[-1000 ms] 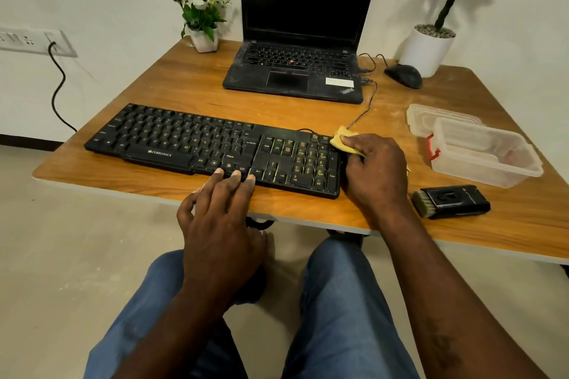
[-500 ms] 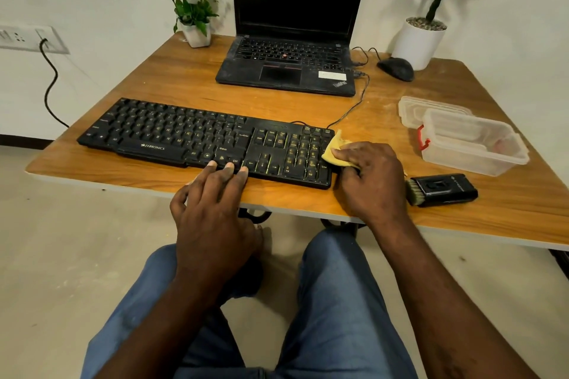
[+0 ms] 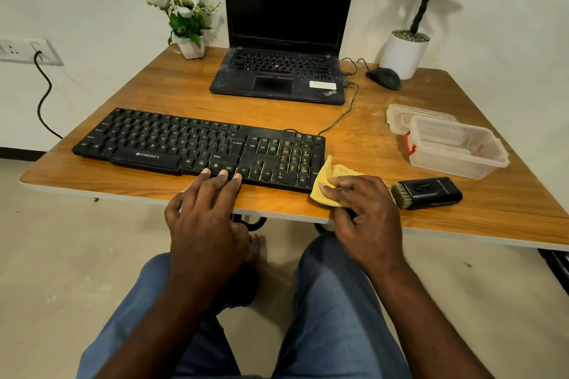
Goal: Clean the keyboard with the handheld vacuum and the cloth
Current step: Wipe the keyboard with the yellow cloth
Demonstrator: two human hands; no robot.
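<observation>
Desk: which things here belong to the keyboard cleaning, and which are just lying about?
In the job: keyboard, yellow cloth gripped in the right hand, handheld vacuum, left hand resting on the keyboard's front edge.
Lying about: laptop, mouse, clear box, lid, flower vase, potted plant.

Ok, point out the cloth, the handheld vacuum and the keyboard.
cloth (image 3: 331, 172): head view, upper yellow fold.
handheld vacuum (image 3: 431, 194): head view, black body.
keyboard (image 3: 147, 141): head view, letter keys.

Blue denim jeans; bare forearms
</observation>
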